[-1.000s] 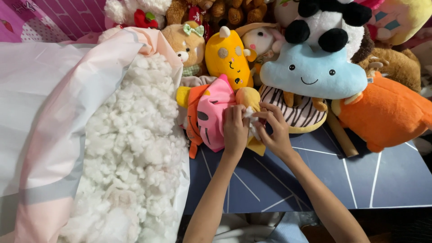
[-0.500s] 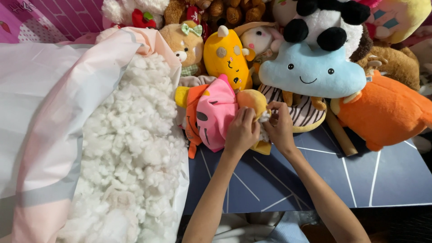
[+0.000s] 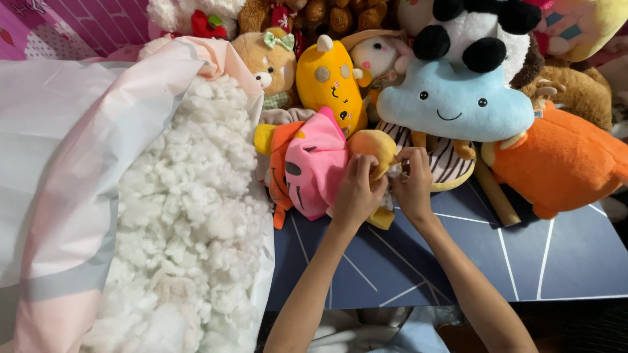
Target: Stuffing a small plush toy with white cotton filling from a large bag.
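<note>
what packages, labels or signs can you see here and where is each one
Big bag: fills the left side, lying open, white plastic with pale pink and grey bands, full of white stuffing.
Small tag: white, at the right edge of the blue cloud plush; too small to tell more.
No signs or screens in view.

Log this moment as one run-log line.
left hand: grips pink plush toy | right hand: pinches white stuffing at its opening | left of toy: open bag of white stuffing | behind: blue cloud plush
</note>
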